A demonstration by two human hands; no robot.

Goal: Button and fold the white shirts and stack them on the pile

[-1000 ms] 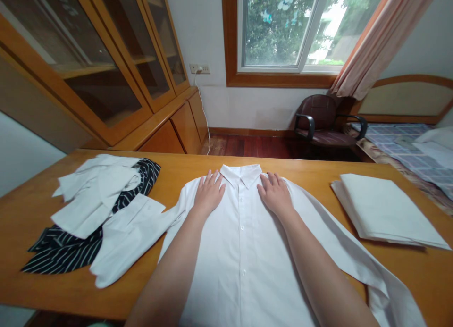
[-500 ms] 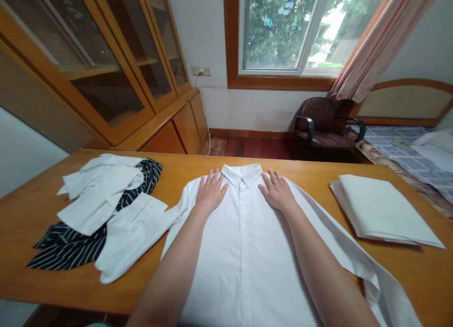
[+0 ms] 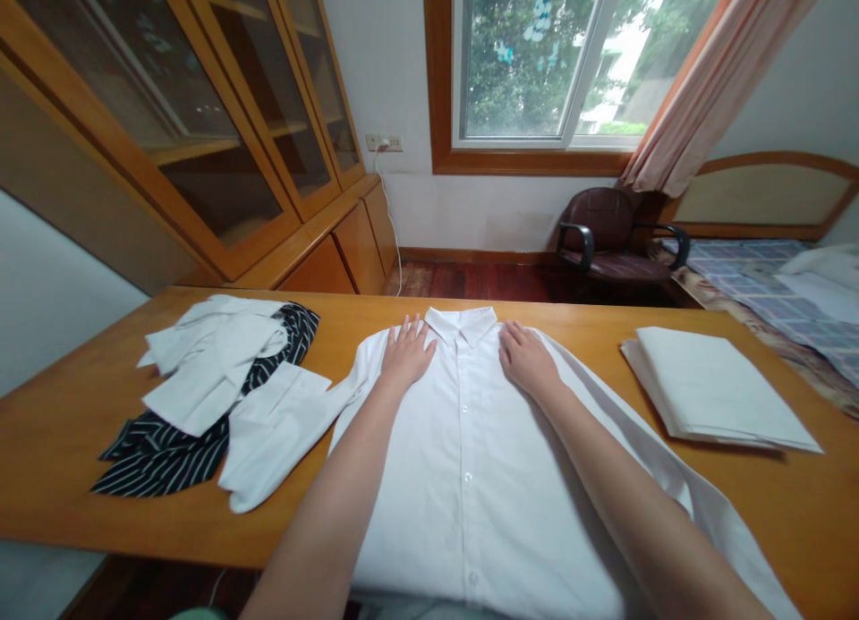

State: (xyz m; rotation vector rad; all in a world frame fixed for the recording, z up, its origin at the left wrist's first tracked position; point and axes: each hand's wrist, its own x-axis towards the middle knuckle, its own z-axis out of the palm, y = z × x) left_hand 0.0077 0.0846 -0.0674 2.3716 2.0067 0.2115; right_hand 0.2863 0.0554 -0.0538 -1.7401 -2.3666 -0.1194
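Note:
A white buttoned shirt (image 3: 463,459) lies front up on the wooden table (image 3: 80,441), its collar (image 3: 461,323) pointing away from me. My left hand (image 3: 406,355) rests flat on the shirt's left shoulder, fingers stretched out beside the collar. My right hand (image 3: 527,359) lies flat on the right shoulder, fingers likewise extended. Neither hand holds anything. One sleeve (image 3: 275,437) spreads out to the left and the other sleeve (image 3: 711,513) trails toward the table's near right corner.
A heap of white garments (image 3: 208,360) over a black striped garment (image 3: 161,454) sits at the left. Folded white cloths (image 3: 711,387) are stacked at the right. Beyond the table are a glass-door cabinet (image 3: 221,137), a brown armchair (image 3: 608,231), a window and a bed.
Both hands have slid a little farther up the shirt toward the collar and stayed flat. The camera has shifted, so everything on the table appears farther right.

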